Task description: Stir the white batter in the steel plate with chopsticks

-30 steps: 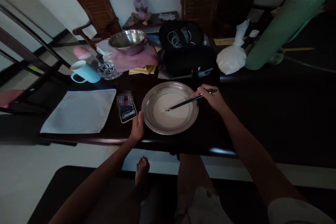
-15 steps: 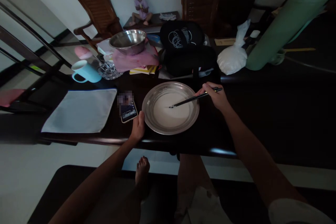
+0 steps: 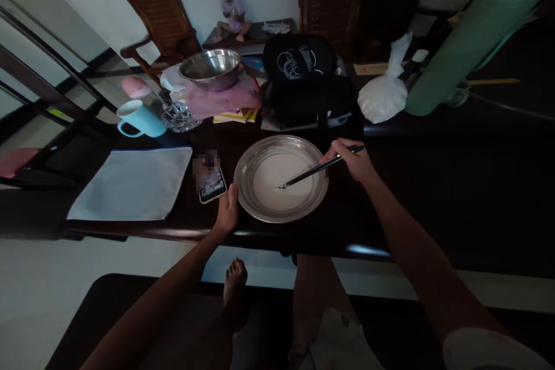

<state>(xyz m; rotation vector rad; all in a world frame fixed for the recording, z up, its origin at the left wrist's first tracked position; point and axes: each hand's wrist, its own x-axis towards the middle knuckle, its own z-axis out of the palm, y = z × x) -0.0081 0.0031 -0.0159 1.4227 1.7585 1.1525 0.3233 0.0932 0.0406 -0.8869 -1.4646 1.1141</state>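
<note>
A dim room with a long dark table [image 3: 433, 185] holds the scene, wooden chairs and a white wall behind it. Near the table's front edge sits a round metal plate [image 3: 247, 196] with a thin pool of white batter [image 3: 273, 182] spread over its middle. The right hand [image 3: 353, 162] is closed around a pair of dark chopsticks [image 3: 321, 167], whose tips dip into the batter near the plate's centre. The left hand [image 3: 228, 211] grips the table edge with its thumb touching the plate's rim, just beside a phone [image 3: 211, 184]. The batter looks smooth and evenly white, so the mixing seems well along; stirring is not finished, and the batter is uncooked in the plate.
</note>
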